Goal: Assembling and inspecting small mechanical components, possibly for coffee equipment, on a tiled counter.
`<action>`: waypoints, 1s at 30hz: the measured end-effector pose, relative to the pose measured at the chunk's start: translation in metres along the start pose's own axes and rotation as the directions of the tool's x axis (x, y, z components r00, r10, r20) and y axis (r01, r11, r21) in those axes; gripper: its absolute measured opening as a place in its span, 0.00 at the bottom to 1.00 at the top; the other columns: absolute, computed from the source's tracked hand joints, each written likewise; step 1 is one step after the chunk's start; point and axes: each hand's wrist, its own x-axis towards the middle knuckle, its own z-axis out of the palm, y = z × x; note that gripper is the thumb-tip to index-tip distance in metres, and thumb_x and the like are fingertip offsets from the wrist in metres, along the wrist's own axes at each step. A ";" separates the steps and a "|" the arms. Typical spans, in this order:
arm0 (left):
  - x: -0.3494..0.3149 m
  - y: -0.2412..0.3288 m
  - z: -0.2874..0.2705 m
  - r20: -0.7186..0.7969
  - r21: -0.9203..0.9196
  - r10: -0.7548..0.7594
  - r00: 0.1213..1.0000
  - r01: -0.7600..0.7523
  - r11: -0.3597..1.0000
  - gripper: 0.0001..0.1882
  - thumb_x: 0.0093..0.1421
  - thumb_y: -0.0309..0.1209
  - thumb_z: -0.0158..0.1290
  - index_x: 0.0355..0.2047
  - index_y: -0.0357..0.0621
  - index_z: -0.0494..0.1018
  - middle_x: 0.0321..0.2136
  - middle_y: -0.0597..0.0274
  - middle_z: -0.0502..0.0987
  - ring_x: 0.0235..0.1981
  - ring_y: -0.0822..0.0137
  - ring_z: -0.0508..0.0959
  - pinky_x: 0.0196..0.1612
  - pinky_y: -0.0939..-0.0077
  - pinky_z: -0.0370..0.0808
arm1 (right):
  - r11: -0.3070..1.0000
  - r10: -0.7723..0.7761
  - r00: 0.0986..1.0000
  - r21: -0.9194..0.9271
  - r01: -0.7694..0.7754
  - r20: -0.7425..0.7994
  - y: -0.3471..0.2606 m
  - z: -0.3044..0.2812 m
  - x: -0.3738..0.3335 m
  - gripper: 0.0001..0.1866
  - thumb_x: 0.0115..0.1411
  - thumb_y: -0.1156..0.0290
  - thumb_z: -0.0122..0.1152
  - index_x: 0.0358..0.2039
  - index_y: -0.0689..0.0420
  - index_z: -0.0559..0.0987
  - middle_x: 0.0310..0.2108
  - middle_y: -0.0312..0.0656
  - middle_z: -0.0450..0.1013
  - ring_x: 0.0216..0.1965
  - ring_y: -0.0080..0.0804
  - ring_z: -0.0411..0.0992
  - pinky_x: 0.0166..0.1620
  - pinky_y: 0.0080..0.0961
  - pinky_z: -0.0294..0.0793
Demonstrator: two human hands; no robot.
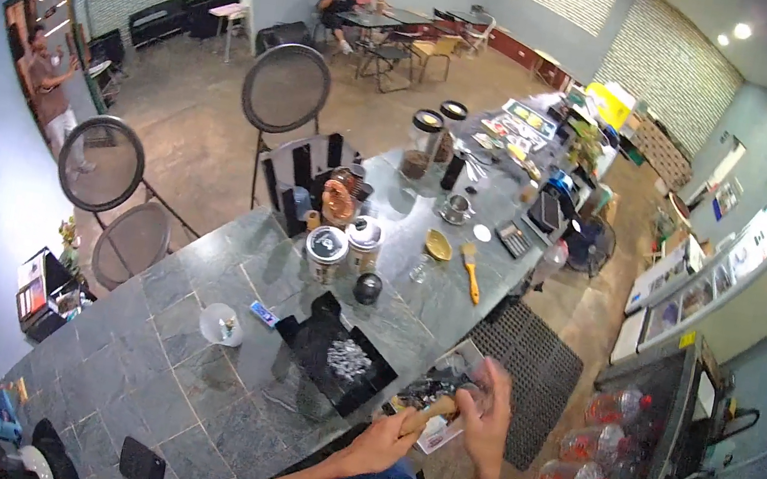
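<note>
Left hand point(380, 445) is clamped around a tan handle-like piece point(428, 418), which I see through my feed tilted up toward the right hand point(488, 419) at the near edge of the tiled counter point(123, 354). That right hand has its fingers curled and its thumb by the piece's far end; blur keeps me from telling whether it touches or grips. Just beyond them I make out a white-sided box point(440, 438) with dark, cluttered contents. On the counter to the left, a black sheet point(313, 342) carries a heap of small silver-grey pieces point(349, 360). Near its left side I have a blue-and-white packet point(264, 314) and a whitish cup point(222, 325); behind it sits a black ball point(367, 288), just beside two lidded containers point(327, 247). Farther along I can pick out a yellow-handled brush point(471, 275), a gold-coloured bowl point(438, 245) and a calculator point(512, 239). On my right, clear bottles point(616, 406) lie in a group beyond the dark floor mat point(536, 381).
</note>
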 end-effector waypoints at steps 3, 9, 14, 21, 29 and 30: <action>-0.014 0.008 -0.024 -0.041 -0.014 -0.053 0.998 0.052 0.999 0.15 0.70 0.38 0.52 0.47 0.37 0.69 0.32 0.38 0.78 0.38 0.36 0.81 0.38 0.50 0.74 | 0.535 0.055 0.761 0.625 -0.569 0.647 0.009 -0.004 0.011 0.28 0.62 0.74 0.69 0.63 0.62 0.75 0.55 0.46 0.73 0.48 0.33 0.77 0.46 0.27 0.79; -0.022 0.018 -0.063 -0.091 0.010 -0.014 0.996 0.015 1.000 0.12 0.70 0.33 0.55 0.47 0.38 0.72 0.29 0.48 0.80 0.28 0.60 0.80 0.35 0.60 0.74 | 0.879 -0.018 0.773 0.378 -0.290 0.635 -0.057 0.033 0.043 0.07 0.61 0.80 0.71 0.41 0.65 0.87 0.39 0.41 0.79 0.33 0.23 0.79 0.32 0.19 0.79; -0.027 0.052 -0.094 -0.238 -0.016 0.012 0.971 -0.016 1.000 0.13 0.70 0.36 0.55 0.45 0.38 0.73 0.26 0.44 0.78 0.26 0.50 0.81 0.32 0.57 0.74 | 0.868 -0.114 0.768 0.440 -0.231 0.630 -0.090 0.057 0.079 0.06 0.61 0.82 0.70 0.40 0.66 0.88 0.39 0.44 0.79 0.34 0.26 0.81 0.36 0.20 0.84; -0.027 0.042 -0.121 -0.438 0.000 0.061 0.897 -0.068 0.998 0.14 0.71 0.37 0.57 0.48 0.40 0.77 0.25 0.46 0.77 0.24 0.57 0.79 0.32 0.63 0.75 | 0.770 0.003 0.714 0.453 -0.449 0.701 -0.122 0.097 0.083 0.12 0.60 0.76 0.74 0.45 0.59 0.87 0.35 0.39 0.77 0.28 0.18 0.71 0.29 0.18 0.78; -0.032 0.029 -0.133 -0.458 0.021 -0.051 0.887 0.069 0.997 0.14 0.71 0.35 0.57 0.35 0.35 0.72 0.20 0.47 0.71 0.20 0.62 0.71 0.28 0.64 0.68 | 0.841 -0.057 0.913 0.512 -0.174 0.405 -0.110 0.088 0.157 0.10 0.66 0.71 0.69 0.44 0.63 0.85 0.39 0.38 0.82 0.37 0.26 0.81 0.36 0.23 0.85; -0.030 0.021 -0.133 -0.527 0.029 -0.011 0.850 0.031 0.999 0.15 0.71 0.34 0.56 0.32 0.34 0.70 0.18 0.49 0.69 0.19 0.66 0.68 0.26 0.65 0.66 | 0.853 -0.081 0.953 0.514 -0.084 0.291 -0.109 0.088 0.177 0.10 0.66 0.71 0.69 0.45 0.63 0.85 0.39 0.37 0.82 0.37 0.26 0.81 0.37 0.24 0.85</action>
